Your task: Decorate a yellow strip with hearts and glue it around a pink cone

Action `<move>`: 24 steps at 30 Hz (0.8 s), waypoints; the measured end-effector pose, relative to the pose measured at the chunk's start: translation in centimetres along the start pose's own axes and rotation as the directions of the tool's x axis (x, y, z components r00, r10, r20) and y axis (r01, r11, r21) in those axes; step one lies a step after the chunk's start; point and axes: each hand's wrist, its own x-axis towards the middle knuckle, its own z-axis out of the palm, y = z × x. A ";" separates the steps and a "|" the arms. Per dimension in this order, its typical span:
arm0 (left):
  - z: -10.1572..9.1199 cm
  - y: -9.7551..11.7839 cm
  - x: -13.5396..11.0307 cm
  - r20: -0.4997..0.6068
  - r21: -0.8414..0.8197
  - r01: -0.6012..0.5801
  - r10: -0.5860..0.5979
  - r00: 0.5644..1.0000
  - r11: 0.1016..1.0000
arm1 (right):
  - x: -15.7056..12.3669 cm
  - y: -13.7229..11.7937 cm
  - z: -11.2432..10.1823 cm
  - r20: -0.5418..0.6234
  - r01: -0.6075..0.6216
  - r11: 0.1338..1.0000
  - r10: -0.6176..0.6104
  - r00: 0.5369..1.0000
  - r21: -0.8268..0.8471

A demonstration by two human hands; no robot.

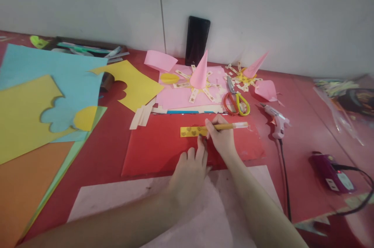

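Note:
A short yellow paper strip (pixel 187 132) with a row of dark heart shapes lies on a red board (pixel 154 150). My left hand (pixel 189 166) rests on the board, its index fingertip pressing the strip's lower edge and its other fingers loosely bent. In my right hand (pixel 222 139) is a golden-yellow pen (pixel 226 126) with a clear end pointing right. Its tip is hidden by my fingers at the strip's right end. Behind the board, a pink paper cone (pixel 200 72) stands amid star-printed paper strips on pink sheets (pixel 171 98).
Scissors (pixel 236 102) lie behind the board; a glue gun (pixel 276 119) with a cord sits at right, near a purple power socket (pixel 331 172). A phone (pixel 197 39) leans on the wall. Coloured sheets (pixel 43 111) spread leftward. A second pink cone (pixel 254 67) stands behind the scissors.

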 end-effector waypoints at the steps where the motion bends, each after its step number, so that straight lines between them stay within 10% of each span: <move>1: 0.0 0.0 0.0 0.000 0.007 -0.002 0.002 1.000 1.000 | 0.0 0.0 0.0 0.006 0.006 1.000 -0.006 1.000 0.002; 24: 0.0 0.0 0.0 0.007 0.032 -0.018 0.018 1.000 0.999 | -0.1 0.0 0.0 -0.030 0.007 0.998 -0.008 1.000 -0.062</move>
